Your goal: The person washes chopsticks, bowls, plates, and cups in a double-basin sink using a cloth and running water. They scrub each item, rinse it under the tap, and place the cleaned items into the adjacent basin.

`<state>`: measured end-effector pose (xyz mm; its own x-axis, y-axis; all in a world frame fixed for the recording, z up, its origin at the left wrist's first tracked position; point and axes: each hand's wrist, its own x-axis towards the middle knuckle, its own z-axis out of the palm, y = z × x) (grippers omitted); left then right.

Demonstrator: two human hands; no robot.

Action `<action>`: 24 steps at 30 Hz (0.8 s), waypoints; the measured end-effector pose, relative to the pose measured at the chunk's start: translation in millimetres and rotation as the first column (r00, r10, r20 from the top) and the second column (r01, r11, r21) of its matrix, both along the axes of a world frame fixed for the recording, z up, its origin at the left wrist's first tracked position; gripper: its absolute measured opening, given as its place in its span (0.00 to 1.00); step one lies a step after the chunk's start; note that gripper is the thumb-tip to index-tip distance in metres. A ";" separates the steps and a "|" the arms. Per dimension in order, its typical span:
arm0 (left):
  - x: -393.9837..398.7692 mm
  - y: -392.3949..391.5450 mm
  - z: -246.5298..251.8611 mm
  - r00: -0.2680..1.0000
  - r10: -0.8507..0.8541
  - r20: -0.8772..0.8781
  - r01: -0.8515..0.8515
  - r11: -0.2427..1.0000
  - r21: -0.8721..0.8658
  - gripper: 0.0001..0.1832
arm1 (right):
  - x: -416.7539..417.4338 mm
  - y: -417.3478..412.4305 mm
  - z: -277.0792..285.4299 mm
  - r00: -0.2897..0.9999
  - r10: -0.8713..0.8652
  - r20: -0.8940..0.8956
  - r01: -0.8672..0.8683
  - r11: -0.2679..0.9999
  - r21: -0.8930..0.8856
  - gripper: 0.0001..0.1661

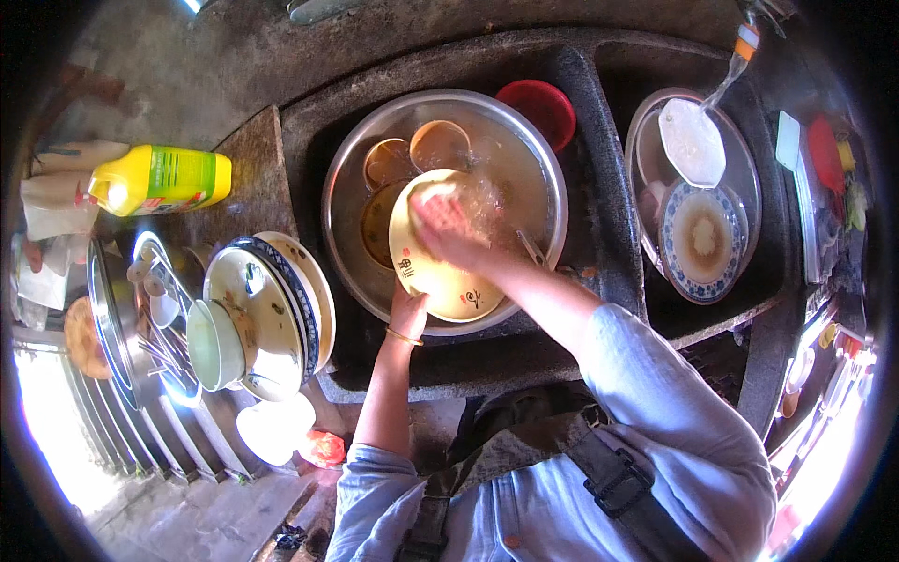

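My left hand, with a bangle at its wrist, grips the near rim of a pale yellow plate that has dark and red printed marks. The plate is held tilted over a wide metal basin of cloudy water. My right hand lies over the upper part of the plate, blurred; whether it holds a cloth cannot be seen. Two cups or small bowls, one here, and a darker round dish sit in the water. A utensil handle leans inside the basin's right side.
A red bowl lies behind the basin. In the right sink compartment, water from a tap falls on a white cleaver-shaped utensil above a blue-rimmed plate. A yellow detergent bottle and stacked dishes stand left.
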<state>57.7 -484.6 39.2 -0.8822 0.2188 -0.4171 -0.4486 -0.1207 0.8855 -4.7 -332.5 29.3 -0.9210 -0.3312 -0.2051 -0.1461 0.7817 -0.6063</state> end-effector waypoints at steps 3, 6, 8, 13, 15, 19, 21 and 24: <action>5.0 0.7 7.1 0.999 0.032 -0.006 -0.032 0.999 -0.016 0.33 | 4.6 17.6 -21.0 0.927 -0.297 0.229 0.340 0.923 -0.179 0.33; -5.6 6.7 -4.0 0.998 0.045 0.032 -0.042 0.997 -0.069 0.26 | 10.3 15.5 -69.0 0.717 -0.668 0.198 0.697 0.680 -0.228 0.32; -12.1 17.4 0.5 0.994 0.088 0.064 -0.082 0.993 -0.080 0.26 | 12.6 -0.3 -71.1 0.589 -0.772 0.238 0.808 0.553 -0.205 0.31; -33.3 18.2 -24.5 0.992 0.108 0.068 -0.112 0.991 0.066 0.30 | 25.5 -46.8 -3.8 0.917 -0.332 0.223 0.391 0.628 -0.673 0.28; -48.0 25.0 -5.3 0.939 0.110 0.326 -0.194 0.952 0.237 0.27 | 55.2 -40.2 3.8 0.925 -0.303 0.230 0.378 0.661 -0.649 0.26; -63.4 0.6 -2.9 0.944 0.134 0.302 -0.185 0.972 0.147 0.22 | 104.4 4.8 10.3 0.983 -0.144 0.118 0.183 0.858 -0.481 0.21; -51.3 -0.1 25.4 0.967 0.113 0.229 -0.140 0.985 0.104 0.21 | 105.2 26.1 9.4 0.975 -0.178 0.130 0.201 0.961 -0.190 0.20; -35.8 22.5 93.2 0.963 0.157 0.220 -0.126 0.981 -0.151 0.20 | 75.9 51.3 -18.2 0.987 -0.142 0.080 0.149 0.985 -0.086 0.27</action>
